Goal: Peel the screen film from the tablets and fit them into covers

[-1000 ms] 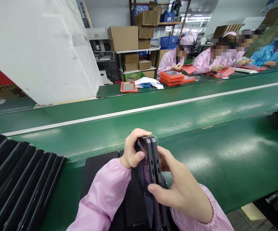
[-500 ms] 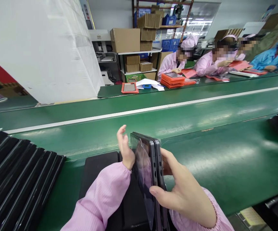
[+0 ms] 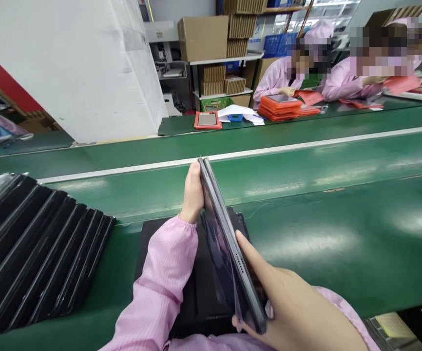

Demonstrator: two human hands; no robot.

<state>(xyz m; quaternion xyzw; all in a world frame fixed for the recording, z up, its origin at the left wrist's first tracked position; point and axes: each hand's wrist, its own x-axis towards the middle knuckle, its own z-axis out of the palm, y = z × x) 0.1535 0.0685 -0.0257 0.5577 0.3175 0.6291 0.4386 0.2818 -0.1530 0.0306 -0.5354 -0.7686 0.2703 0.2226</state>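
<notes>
- Head view, centre: two tablets (image 3: 229, 236), side by side on edge.
- Right hand (image 3: 287, 302), lower right: fingers gripping their near end.
- Left hand (image 3: 192, 195), centre: touching their far end; whether its fingers grip cannot be told.
- Lower left: overlapping glossy black slabs (image 3: 43, 253).

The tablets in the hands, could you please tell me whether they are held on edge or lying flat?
On edge: the tablets show their narrow sides upward, between the left hand and right hand.

Long green bench (image 3: 342, 253); cartons (image 3: 203, 39) on rear shelving (image 3: 251, 57); pale wall (image 3: 196, 7) behind.
</notes>
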